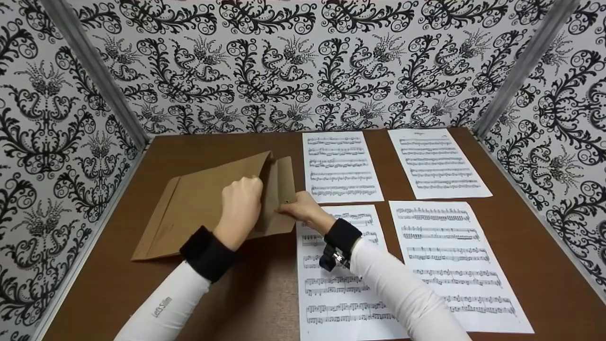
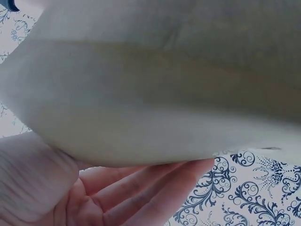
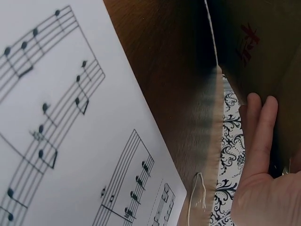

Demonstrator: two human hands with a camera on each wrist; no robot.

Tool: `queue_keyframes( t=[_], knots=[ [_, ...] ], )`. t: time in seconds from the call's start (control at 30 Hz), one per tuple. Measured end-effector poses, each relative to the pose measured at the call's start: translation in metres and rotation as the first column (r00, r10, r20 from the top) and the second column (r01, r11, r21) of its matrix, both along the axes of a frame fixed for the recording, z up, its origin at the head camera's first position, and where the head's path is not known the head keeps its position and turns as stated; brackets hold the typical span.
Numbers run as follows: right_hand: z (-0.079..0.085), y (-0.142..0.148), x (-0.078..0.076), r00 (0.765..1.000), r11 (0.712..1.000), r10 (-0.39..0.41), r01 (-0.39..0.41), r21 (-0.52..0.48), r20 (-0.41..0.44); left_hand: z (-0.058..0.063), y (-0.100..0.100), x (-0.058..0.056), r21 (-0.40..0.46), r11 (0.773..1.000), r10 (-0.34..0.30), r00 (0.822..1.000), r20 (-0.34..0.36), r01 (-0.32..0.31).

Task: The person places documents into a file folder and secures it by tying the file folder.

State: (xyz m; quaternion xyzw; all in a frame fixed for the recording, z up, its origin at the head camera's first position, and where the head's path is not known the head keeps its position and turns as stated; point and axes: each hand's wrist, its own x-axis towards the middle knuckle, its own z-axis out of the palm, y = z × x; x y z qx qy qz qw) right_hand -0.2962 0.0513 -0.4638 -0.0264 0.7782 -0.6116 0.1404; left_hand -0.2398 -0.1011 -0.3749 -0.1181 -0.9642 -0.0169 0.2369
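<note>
White-sleeved forearms [image 1: 165, 298] with black fabric wristbands [image 1: 208, 254] nearest, 7 and 5 o'clock. Dark brown wood table [image 1: 535, 265] underneath. Large rectangular tan paper envelope [image 1: 199, 199] at 8 to 9 o'clock, mouth raised and gaping toward 3 o'clock. Four white printed sheet-music pages [image 1: 459, 265] lie from 3 to 5 o'clock, two by two. Left hand [image 1: 241, 203]: fingers touch envelope's mouth; thumb hidden, can't tell if it pinches. Right hand [image 1: 303, 208]: thumb and fingers nearly together, pinching the flap [image 1: 285, 180].
</note>
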Motion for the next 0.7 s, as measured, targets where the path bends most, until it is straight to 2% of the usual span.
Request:
queue_keyframes(
  t=[0.1,0.33,0.5,0.7],
  knots=[
    [-0.002,0.000,-0.001,1.000,0.999,0.003,-0.002,0.034,-0.016,0.001,0.000,0.001,0.004,1.000,0.003,1.000,-0.005,-0.003],
    [-0.004,0.000,-0.002,1.000,1.000,0.000,0.000,0.024,0.019,0.001,0.000,0.002,0.004,1.000,0.024,0.999,-0.032,-0.024],
    [-0.003,0.000,-0.002,1.000,0.998,0.016,-0.018,0.061,0.026,-0.004,-0.002,0.002,0.012,1.000,0.020,0.999,-0.037,-0.020],
    [-0.003,0.000,-0.002,0.998,0.998,0.025,-0.028,0.058,0.056,-0.013,-0.002,-0.001,0.016,1.000,0.007,0.999,-0.046,-0.006]
  ],
)
